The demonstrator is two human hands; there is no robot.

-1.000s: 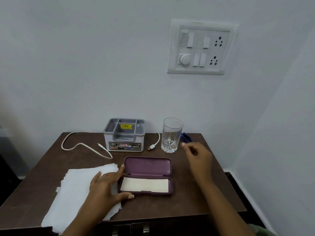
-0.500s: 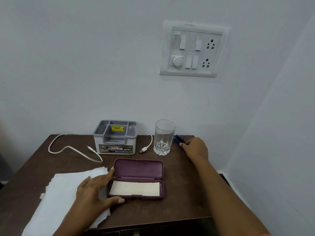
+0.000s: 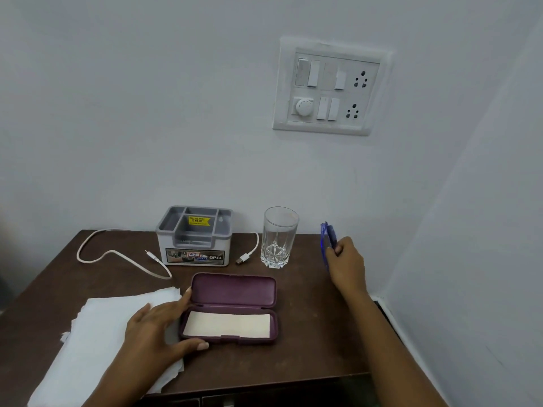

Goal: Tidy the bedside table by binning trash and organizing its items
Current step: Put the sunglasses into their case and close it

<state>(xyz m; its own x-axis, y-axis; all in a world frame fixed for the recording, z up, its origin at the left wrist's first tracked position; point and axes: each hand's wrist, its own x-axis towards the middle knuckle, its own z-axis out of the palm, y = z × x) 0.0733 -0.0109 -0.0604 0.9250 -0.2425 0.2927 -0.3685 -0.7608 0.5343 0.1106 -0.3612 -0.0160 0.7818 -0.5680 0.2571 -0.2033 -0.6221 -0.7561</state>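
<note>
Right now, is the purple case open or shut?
Open. The purple spectacle case has its lid folded back flat on the table, showing a cream cloth inside the base.

You see a dark brown matt wooden bedside table (image 3: 305,342), a clear cut-glass tumbler (image 3: 277,239), a matt purple plastic case (image 3: 235,292), a grey plastic organiser box (image 3: 194,239) and crumpled white paper sheets (image 3: 97,336).

Dark brown table (image 3: 308,333). Purple case (image 3: 235,289), cream lining (image 3: 226,324). White paper (image 3: 97,333) at front left corner. Grey organiser (image 3: 176,248), yellow sticker (image 3: 199,220). White cable (image 3: 117,254). Clear glass (image 3: 277,239), star-cut base. Blue specs (image 3: 324,239).
</note>
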